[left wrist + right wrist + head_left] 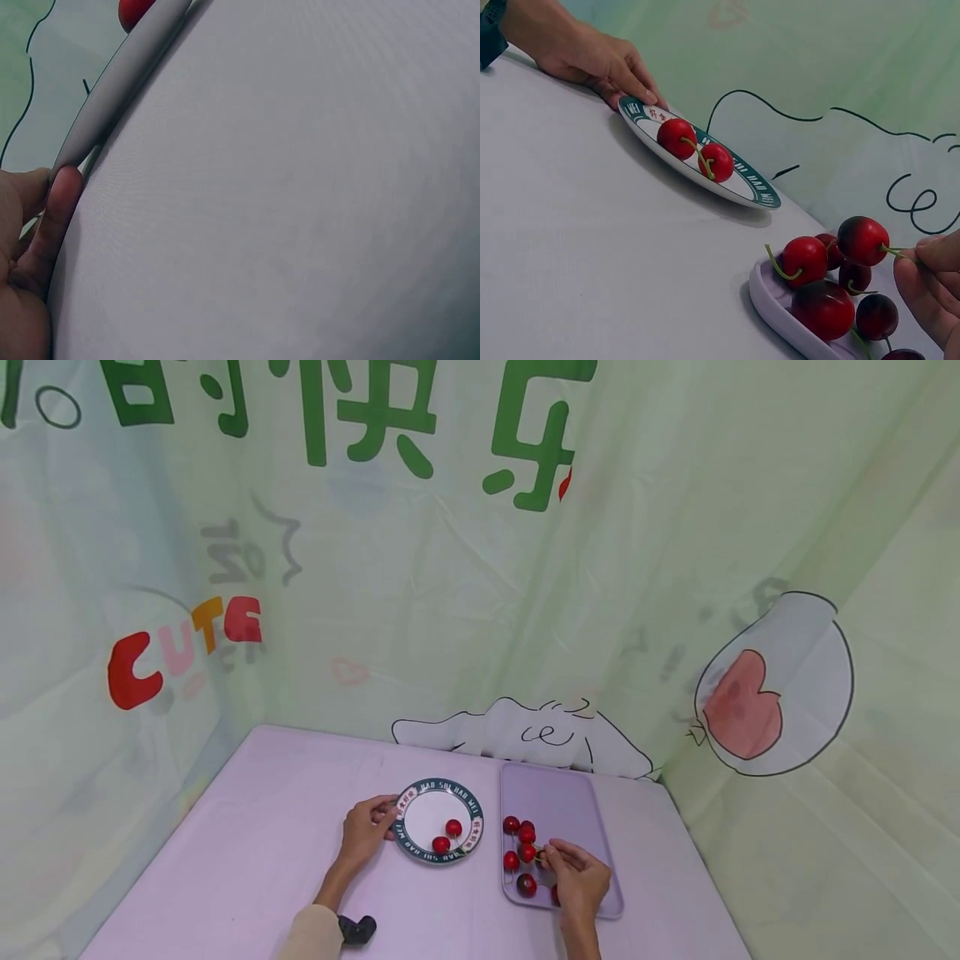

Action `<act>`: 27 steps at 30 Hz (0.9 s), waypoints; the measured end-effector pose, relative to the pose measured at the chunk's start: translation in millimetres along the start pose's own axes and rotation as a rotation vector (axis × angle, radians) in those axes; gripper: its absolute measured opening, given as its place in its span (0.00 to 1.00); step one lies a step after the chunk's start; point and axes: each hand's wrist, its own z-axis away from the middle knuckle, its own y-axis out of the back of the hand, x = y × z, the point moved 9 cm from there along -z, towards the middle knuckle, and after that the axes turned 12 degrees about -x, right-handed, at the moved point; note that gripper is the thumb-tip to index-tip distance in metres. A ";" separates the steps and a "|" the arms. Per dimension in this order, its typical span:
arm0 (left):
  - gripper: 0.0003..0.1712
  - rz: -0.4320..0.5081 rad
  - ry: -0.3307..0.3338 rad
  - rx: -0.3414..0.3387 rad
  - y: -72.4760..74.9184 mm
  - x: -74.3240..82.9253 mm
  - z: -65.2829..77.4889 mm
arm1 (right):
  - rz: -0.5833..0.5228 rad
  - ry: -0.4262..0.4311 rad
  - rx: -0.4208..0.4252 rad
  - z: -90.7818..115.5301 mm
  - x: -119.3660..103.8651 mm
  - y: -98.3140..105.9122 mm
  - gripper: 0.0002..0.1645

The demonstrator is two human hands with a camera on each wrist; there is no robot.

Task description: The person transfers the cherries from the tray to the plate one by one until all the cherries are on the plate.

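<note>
My left hand [363, 828] grips the left edge of a round white plate [425, 814] with a dark green lettered rim, thumb on top and a finger beneath. Two red cherries [676, 138] with green stems lie on this plate. Over the lilac tray [553, 795], my right hand [581, 878] pinches the green stem of a dark red cherry [863, 241] between thumb and fingertip. In the right wrist view that cherry sits just above several others [823, 310] in the tray. The left wrist view shows the plate's underside [124, 82] and the pinching fingers [61, 202].
Plate and tray stand side by side on a table with a pale cloth [262, 827]. A printed curtain [465, 610] hangs behind the table and along both sides. A black strap or device [357, 931] is at my left wrist.
</note>
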 end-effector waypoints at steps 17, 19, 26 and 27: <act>0.20 0.008 -0.002 0.000 0.3 3.9 1.8 | -0.072 0.003 -0.036 0.9 2.0 -17.2 0.17; 0.20 0.003 -0.005 0.000 0.6 5.7 2.7 | -0.074 0.003 -0.041 4.5 -2.6 -20.9 0.17; 0.20 0.004 -0.019 0.000 1.2 9.6 5.4 | -0.086 0.002 -0.065 9.0 -8.9 -32.5 0.16; 0.20 0.005 -0.018 0.000 1.3 9.3 5.3 | -0.089 0.003 -0.071 9.1 -8.9 -34.2 0.17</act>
